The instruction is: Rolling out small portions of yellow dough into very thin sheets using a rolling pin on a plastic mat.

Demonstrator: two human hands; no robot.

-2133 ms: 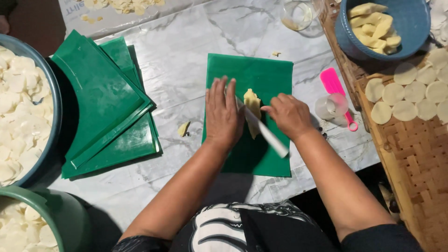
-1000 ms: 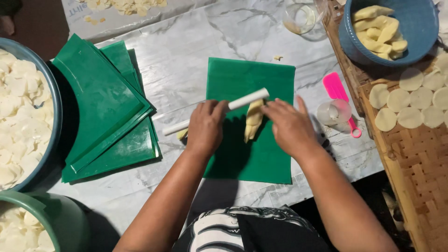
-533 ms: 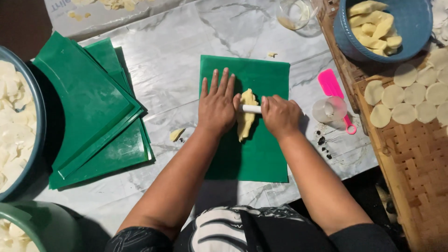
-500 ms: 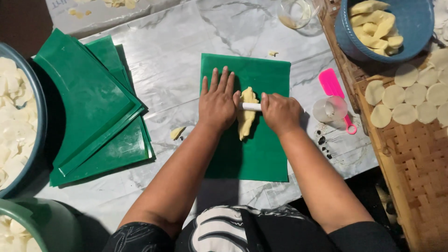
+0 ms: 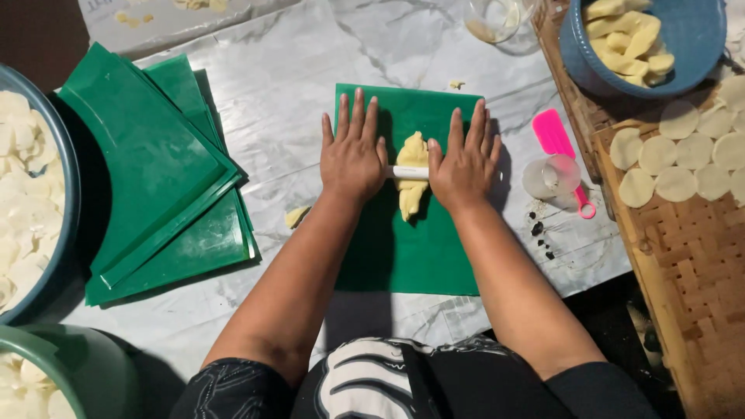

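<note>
Left hand [image 5: 353,159] & right hand [image 5: 464,164] lie flat (fingers open) on thin white rolling stick [image 5: 409,172], pressing yellow dough lump [image 5: 411,185] mid green plastic board [image 5: 423,256].

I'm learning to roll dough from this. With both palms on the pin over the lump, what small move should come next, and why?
Probably push the white rolling pin forward. Left hand and right hand lie flat on its ends, and the yellow dough on the green mat looks thick and uneven.
</note>
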